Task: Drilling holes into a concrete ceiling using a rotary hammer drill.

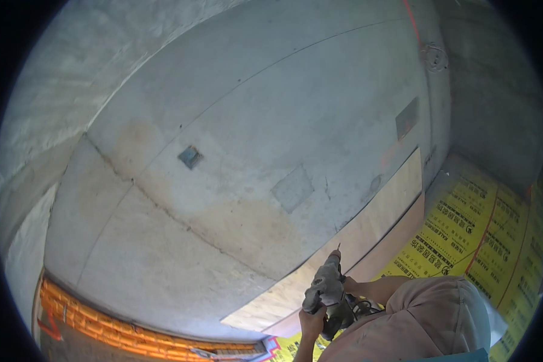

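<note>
My left hand is closed on the rear of a dusty grey power drill, low in the centre right of the head view. My right hand grips the drill's side, its fingers partly hidden behind the tool body. A thin bit points up from the drill's nose, over a long pale wooden board lying along the grey concrete surface. A dark cord hangs in loops below the drill, beside my clothing.
Yellow printed protective sheeting covers the area at right. A concrete wall curves along the left. An orange barred strip runs along the lower left. Small square patches mark the concrete, and a coiled item is at upper right.
</note>
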Action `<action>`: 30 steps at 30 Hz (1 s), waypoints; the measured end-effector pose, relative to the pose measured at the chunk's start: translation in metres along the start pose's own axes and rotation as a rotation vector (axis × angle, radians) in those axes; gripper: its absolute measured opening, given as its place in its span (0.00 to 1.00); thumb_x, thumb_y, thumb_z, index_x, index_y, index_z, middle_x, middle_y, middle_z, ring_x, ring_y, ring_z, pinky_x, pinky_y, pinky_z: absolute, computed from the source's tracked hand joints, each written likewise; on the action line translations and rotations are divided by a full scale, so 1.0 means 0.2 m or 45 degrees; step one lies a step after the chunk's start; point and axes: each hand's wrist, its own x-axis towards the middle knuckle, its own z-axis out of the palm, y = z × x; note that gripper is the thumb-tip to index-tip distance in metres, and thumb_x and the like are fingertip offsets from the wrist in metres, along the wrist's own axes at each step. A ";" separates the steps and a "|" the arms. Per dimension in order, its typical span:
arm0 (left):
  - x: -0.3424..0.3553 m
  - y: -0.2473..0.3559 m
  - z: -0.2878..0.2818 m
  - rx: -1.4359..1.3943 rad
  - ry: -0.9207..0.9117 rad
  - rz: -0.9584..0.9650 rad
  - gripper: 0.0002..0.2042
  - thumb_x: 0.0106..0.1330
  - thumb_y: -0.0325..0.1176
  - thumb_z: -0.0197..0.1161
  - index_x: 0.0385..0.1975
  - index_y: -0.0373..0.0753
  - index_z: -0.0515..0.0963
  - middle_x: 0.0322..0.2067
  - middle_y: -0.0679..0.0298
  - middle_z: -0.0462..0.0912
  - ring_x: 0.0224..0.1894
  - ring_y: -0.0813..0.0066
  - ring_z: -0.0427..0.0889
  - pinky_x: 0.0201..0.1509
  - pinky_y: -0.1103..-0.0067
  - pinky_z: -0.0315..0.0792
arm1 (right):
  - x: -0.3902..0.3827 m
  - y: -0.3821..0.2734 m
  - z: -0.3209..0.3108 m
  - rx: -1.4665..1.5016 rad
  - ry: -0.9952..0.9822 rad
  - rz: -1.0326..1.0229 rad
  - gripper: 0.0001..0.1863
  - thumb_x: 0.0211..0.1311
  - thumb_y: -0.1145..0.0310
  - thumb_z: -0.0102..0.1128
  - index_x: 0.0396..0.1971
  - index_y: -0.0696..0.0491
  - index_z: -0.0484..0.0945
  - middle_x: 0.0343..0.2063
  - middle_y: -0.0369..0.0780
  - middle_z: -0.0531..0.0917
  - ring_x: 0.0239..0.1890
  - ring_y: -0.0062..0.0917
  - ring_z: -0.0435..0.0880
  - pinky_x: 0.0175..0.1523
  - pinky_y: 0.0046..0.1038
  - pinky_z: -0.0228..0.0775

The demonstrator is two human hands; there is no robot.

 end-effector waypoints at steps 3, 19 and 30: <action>0.02 0.00 0.01 -0.092 -0.017 0.048 0.06 0.56 0.30 0.63 0.25 0.33 0.78 0.18 0.63 0.80 0.20 0.77 0.78 0.27 0.78 0.71 | 0.05 0.05 0.03 0.197 0.065 0.115 0.27 0.50 0.52 0.67 0.46 0.54 0.80 0.37 0.47 0.85 0.38 0.35 0.85 0.42 0.36 0.77; 0.00 -0.09 0.00 -0.061 0.019 -0.005 0.13 0.56 0.22 0.62 0.41 0.29 0.75 0.20 0.63 0.79 0.19 0.76 0.78 0.23 0.80 0.70 | 0.01 0.07 0.04 -0.376 0.002 0.083 0.16 0.61 0.65 0.51 0.46 0.53 0.79 0.40 0.52 0.83 0.45 0.46 0.84 0.47 0.42 0.78; -0.02 -0.02 0.06 0.069 0.012 0.085 0.08 0.57 0.28 0.63 0.19 0.31 0.76 0.15 0.64 0.77 0.19 0.79 0.76 0.25 0.77 0.68 | 0.05 0.15 0.05 -0.262 0.005 0.038 0.20 0.61 0.55 0.53 0.45 0.53 0.80 0.43 0.53 0.83 0.48 0.46 0.83 0.53 0.44 0.76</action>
